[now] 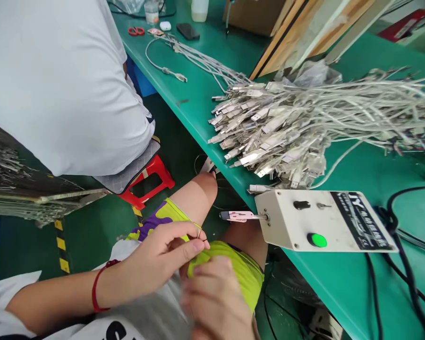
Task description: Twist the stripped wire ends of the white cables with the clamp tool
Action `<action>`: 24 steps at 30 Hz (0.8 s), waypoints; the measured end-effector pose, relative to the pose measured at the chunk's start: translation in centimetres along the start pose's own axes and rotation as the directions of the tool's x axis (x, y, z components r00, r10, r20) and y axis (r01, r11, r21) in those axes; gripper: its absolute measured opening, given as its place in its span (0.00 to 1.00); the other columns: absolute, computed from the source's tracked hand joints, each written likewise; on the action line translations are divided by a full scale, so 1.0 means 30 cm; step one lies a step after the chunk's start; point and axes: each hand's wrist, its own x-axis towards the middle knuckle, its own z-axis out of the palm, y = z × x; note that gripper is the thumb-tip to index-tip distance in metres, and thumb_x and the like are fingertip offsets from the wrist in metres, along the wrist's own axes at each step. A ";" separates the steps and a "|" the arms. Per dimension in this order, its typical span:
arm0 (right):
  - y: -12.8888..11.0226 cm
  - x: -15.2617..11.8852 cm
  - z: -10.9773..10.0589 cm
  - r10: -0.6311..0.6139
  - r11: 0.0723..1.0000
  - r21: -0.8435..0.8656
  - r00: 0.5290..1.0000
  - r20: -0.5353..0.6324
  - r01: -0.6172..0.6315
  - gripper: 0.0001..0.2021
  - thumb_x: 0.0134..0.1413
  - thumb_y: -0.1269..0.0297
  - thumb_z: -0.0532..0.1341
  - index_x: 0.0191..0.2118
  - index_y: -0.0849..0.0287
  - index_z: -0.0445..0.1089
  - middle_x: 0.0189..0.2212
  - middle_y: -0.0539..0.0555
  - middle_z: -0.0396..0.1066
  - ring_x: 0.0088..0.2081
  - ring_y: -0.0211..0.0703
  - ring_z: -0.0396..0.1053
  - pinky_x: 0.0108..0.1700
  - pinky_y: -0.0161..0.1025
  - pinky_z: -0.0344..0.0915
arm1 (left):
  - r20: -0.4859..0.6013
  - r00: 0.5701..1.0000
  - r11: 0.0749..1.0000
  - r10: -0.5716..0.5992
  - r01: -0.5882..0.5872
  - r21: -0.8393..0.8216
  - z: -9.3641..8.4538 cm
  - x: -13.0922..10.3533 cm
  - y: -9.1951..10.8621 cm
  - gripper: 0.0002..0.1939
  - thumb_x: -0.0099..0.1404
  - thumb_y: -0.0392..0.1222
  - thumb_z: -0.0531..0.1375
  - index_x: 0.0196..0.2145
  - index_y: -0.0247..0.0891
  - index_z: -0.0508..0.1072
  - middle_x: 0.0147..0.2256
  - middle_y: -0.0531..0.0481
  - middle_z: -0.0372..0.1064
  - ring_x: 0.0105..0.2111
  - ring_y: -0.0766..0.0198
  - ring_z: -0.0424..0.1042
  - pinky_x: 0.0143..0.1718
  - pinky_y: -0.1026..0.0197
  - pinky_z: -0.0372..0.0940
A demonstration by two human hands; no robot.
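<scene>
Sitting beside a green worktop [375, 174], in yellow-green and purple shorts [237, 269]. Pinching a thin strand [199, 232] between thumb and forefinger of the left hand [159, 257], with grip closed on it, just above the lap and off the worktop. Wearing a red bracelet [97, 289] on the same wrist. Holding the right hand [219, 302] near the left, fingers curled and badly blurred; cannot tell that grip's state or contents. At the edge of the worktop, near both hands: a white box [326, 212] with a green button [319, 240] and a rod pointing out past the edge, with a pink-and-dark sleeve [238, 216] around it. Behind the box: a big heap of pale cables [276, 123], flat metal plugs toward the near edge, loose lengths trailing off to the right. Farther along: a thin bundle of cables [205, 61], red scissors [136, 31], a small white case [165, 25] and a dark flat object [188, 31]. To the right of the box: black cords [412, 278]. To the left: a co-worker [67, 85] in a white shirt, seated on a red stool [165, 172].
</scene>
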 end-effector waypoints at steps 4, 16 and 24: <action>0.036 0.028 -0.021 0.488 0.870 0.208 0.840 -0.235 -0.447 0.07 0.74 0.61 0.65 0.46 0.54 0.81 0.30 0.51 0.77 0.29 0.42 0.75 0.31 0.38 0.72 | -0.039 0.994 0.993 0.106 -0.103 0.061 0.037 0.003 -0.041 0.15 0.81 0.55 0.61 0.46 0.40 0.76 0.31 0.54 0.68 0.30 0.65 0.65 0.31 0.63 0.60; 0.065 0.071 -0.016 0.772 0.530 0.535 0.636 0.018 -0.658 0.09 0.61 0.54 0.78 0.39 0.52 0.87 0.23 0.50 0.77 0.24 0.40 0.74 0.29 0.35 0.73 | -0.029 0.965 0.937 0.260 -0.244 0.251 0.055 0.005 -0.052 0.08 0.84 0.43 0.53 0.44 0.43 0.67 0.30 0.57 0.66 0.28 0.66 0.66 0.31 0.63 0.58; 0.056 0.095 0.014 0.821 0.520 0.524 0.564 -0.088 -0.675 0.14 0.56 0.52 0.80 0.30 0.57 0.85 0.19 0.49 0.72 0.18 0.29 0.55 0.20 0.28 0.55 | -0.187 0.948 0.966 0.256 -0.243 0.090 0.068 0.022 -0.116 0.14 0.87 0.52 0.51 0.44 0.43 0.67 0.29 0.59 0.58 0.26 0.67 0.56 0.28 0.62 0.53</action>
